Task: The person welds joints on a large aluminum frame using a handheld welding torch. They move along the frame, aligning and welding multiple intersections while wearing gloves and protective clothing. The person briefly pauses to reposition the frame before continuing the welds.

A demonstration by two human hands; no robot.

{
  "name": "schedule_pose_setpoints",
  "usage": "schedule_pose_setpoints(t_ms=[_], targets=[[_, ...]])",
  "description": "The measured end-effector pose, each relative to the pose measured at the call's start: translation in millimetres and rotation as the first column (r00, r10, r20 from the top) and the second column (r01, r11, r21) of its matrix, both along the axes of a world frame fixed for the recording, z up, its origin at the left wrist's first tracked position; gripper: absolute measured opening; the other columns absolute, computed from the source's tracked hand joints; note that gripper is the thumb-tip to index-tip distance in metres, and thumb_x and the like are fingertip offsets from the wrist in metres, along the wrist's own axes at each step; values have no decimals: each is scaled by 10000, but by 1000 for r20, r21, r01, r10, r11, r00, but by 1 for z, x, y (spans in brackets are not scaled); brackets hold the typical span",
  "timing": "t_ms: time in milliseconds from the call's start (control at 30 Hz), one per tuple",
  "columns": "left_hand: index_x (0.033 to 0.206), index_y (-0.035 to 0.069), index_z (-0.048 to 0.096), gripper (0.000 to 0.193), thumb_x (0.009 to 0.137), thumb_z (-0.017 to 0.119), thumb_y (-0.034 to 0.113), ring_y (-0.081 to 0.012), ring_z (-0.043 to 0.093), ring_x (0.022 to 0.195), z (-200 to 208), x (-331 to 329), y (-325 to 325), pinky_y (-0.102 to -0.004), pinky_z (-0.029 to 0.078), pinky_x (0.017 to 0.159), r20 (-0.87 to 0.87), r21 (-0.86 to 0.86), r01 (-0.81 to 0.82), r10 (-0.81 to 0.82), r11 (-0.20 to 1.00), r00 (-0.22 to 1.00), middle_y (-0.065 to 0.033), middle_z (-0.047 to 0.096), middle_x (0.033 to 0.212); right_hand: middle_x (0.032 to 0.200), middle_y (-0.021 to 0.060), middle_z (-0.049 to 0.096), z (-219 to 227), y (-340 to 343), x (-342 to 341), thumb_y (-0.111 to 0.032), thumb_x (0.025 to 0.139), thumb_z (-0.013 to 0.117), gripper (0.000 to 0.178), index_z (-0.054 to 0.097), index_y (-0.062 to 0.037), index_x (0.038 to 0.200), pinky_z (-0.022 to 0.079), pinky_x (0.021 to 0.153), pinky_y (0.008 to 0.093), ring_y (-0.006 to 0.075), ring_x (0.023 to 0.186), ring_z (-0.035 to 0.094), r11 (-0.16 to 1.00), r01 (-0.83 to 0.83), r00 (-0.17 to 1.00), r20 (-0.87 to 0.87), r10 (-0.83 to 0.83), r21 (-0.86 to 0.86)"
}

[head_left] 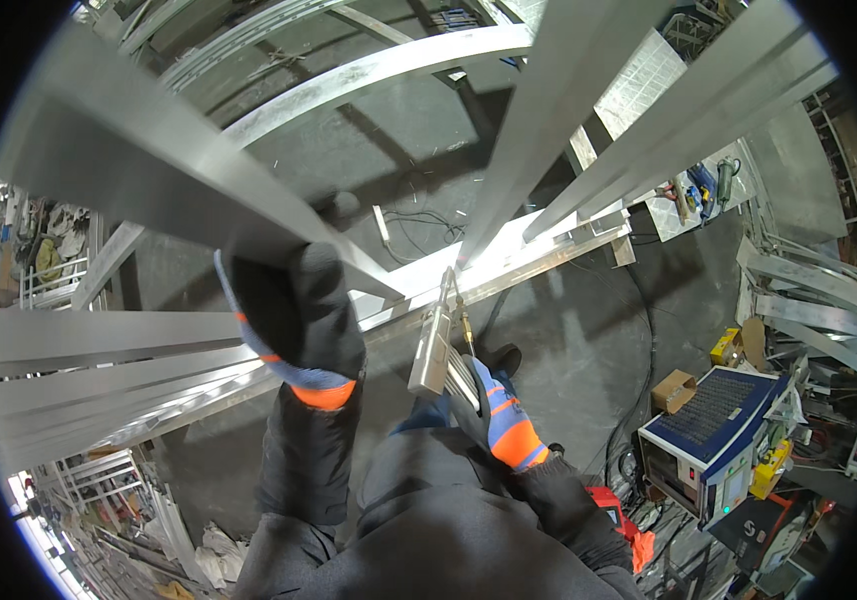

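Note:
My left hand (pixel 304 315), in a dark glove with blue and orange at the cuff, is raised against a thick grey metal post (pixel 164 165). Its fingers are closed around the post's edge and partly hidden. In my right hand (pixel 501 415), gloved in blue, orange and black, is a handheld welding gun (pixel 433 352) with a boxy grey body. A thin brass-coloured tube (pixel 466 325) runs alongside the gun toward its tip. The gun's narrow nozzle points away from me, at or close to a shiny horizontal metal rail (pixel 419 278) where more uprights (pixel 549 130) meet it.
A blue-and-white machine cabinet (pixel 711 420) stands at the right, with a small cardboard box (pixel 674 391) on it. Cables (pixel 646 350) cross the dark floor. Hand tools lie on a plate (pixel 694 205) at the far right. Metal beams (pixel 59 340) extend left; stacked profiles (pixel 814 290) lie right.

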State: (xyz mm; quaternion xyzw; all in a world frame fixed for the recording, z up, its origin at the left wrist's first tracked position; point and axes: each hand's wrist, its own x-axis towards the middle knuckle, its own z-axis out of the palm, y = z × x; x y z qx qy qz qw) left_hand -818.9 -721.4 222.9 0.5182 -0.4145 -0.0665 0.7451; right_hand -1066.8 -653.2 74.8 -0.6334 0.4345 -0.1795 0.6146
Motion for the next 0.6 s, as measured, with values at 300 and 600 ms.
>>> schedule_pose_setpoints(t_ms=[300, 600], targets=[[1376, 0, 471, 462, 964, 666, 79, -218, 671, 1003, 9, 9, 3, -359, 529, 916, 96, 39, 210, -212, 977, 972, -147, 659, 1192, 1328, 250, 651, -7, 14, 25, -155, 975, 669, 592, 452, 15, 1499, 502, 1022, 409, 378, 1211, 649, 983, 32, 953, -292, -84, -179], [1384, -18, 445, 457, 961, 607, 43, -239, 681, 1016, 11, 8, 3, -382, 548, 923, 151, 42, 226, -230, 973, 961, -178, 656, 1184, 1267, 257, 679, 3, 13, 32, -200, 982, 667, 572, 472, 1, 1480, 523, 968, 422, 411, 1165, 672, 986, 41, 932, -350, -97, -163]])
